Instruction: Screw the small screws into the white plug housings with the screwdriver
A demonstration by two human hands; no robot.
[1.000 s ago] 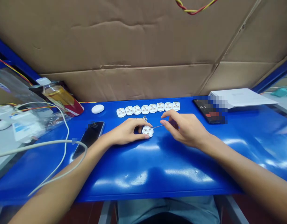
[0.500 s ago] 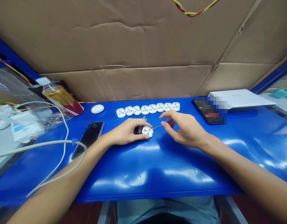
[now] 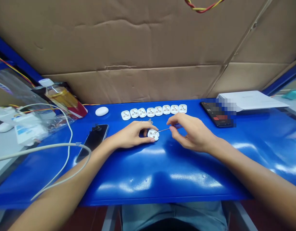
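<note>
My left hand (image 3: 131, 134) pinches a small white plastic housing (image 3: 153, 134) against the blue table, thumb on the near side and fingers on the far side. Metal parts show in the housing's recesses. In my right hand (image 3: 192, 132) is a thin screwdriver (image 3: 164, 129), gripped between thumb and fingers. Its shaft points left, with the tip at the housing's upper right edge; whether it touches is too small to tell. Just beyond my left fingers lies a little pile of small metal screws (image 3: 150, 121). Several similar white housings (image 3: 151, 112) stand in a row behind.
A white oval case (image 3: 101, 111) and a dark phone (image 3: 97, 134) lie to the left, near a bottle (image 3: 57, 94) and a looping pale cable (image 3: 69, 138). Another phone (image 3: 215, 115) and a white box (image 3: 251, 100) are at right. Cardboard (image 3: 128, 80) walls the back.
My right hand and the screwdriver have shifted slightly right. My left hand keeps its hold on the housing. The whole view has moved a little.
</note>
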